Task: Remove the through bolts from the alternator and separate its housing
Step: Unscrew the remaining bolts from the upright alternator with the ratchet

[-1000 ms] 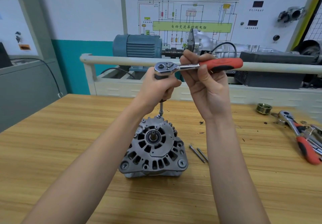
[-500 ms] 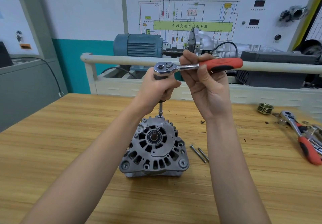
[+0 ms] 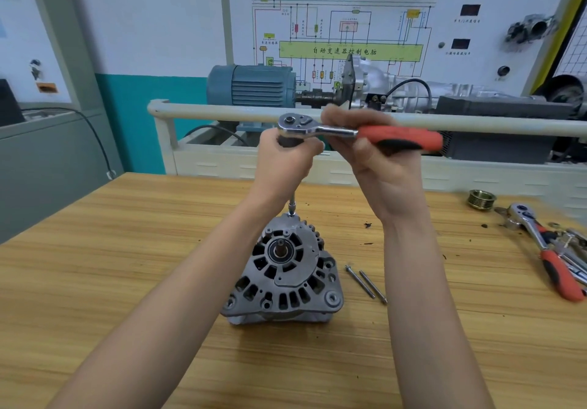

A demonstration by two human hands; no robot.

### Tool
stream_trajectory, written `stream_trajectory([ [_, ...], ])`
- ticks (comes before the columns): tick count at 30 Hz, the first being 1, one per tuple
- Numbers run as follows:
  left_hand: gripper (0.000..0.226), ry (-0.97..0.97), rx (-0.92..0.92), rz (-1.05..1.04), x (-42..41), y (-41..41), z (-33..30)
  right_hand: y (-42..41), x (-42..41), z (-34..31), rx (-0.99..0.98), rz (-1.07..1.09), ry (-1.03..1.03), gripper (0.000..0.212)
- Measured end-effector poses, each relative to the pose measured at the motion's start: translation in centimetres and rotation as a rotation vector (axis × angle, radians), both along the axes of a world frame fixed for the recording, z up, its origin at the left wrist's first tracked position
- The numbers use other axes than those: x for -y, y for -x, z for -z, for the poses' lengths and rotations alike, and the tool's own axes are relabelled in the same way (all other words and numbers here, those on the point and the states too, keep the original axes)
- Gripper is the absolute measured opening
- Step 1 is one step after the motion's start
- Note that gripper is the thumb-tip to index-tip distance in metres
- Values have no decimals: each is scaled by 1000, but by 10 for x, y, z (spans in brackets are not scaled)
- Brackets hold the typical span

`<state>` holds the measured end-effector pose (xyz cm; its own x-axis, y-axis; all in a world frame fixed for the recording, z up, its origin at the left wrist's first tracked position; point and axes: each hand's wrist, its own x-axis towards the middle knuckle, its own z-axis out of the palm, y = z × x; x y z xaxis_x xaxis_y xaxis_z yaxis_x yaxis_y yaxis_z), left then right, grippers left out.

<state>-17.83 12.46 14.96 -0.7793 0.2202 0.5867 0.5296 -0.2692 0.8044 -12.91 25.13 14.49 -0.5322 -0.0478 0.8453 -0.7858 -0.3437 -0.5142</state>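
Note:
A grey alternator (image 3: 284,273) stands on the wooden table (image 3: 127,249), shaft end up. A ratchet wrench (image 3: 365,133) with a red handle is held level above it. Its thin extension bar (image 3: 292,205) runs straight down onto a bolt at the housing's far rim. My left hand (image 3: 282,160) grips the black piece under the ratchet head. My right hand (image 3: 378,154) curls its fingers round the wrench where the chrome neck meets the red grip. Two long through bolts (image 3: 365,284) lie loose on the table just right of the alternator.
A second red-handled ratchet (image 3: 546,253) and other tools lie at the table's right edge, with a grooved pulley (image 3: 481,199) behind them. A white rail (image 3: 222,113), a blue motor (image 3: 251,86) and a gearbox trainer stand beyond the table's far edge.
The red handle has dipped slightly at its right end and my right hand is blurred with motion. The alternator and loose bolts have not moved.

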Motion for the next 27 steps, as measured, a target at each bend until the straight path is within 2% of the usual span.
stream_trajectory([
  [4,26,206,-124,256,14,7,-2,7,12,-1,248,-212,305,29],
  [7,29,362,-190,361,15,8,-5,9,13,-2,313,-269,400,27],
  [11,35,257,-65,384,10,9,-6,5,7,-1,224,-258,357,18],
  [13,28,197,-35,287,8,7,-4,4,3,1,124,-207,235,13],
  [16,21,72,0,133,4,4,-4,4,-3,2,-7,-69,28,20],
  [18,18,39,6,107,1,1,-3,2,-7,1,-39,-11,-16,22],
  [21,21,121,-55,177,6,2,-1,1,-6,1,14,-63,51,22],
  [24,26,282,-156,323,15,5,-2,5,3,-1,185,-131,233,29],
  [27,24,387,-186,366,15,4,-4,7,9,-2,289,-186,342,30],
])
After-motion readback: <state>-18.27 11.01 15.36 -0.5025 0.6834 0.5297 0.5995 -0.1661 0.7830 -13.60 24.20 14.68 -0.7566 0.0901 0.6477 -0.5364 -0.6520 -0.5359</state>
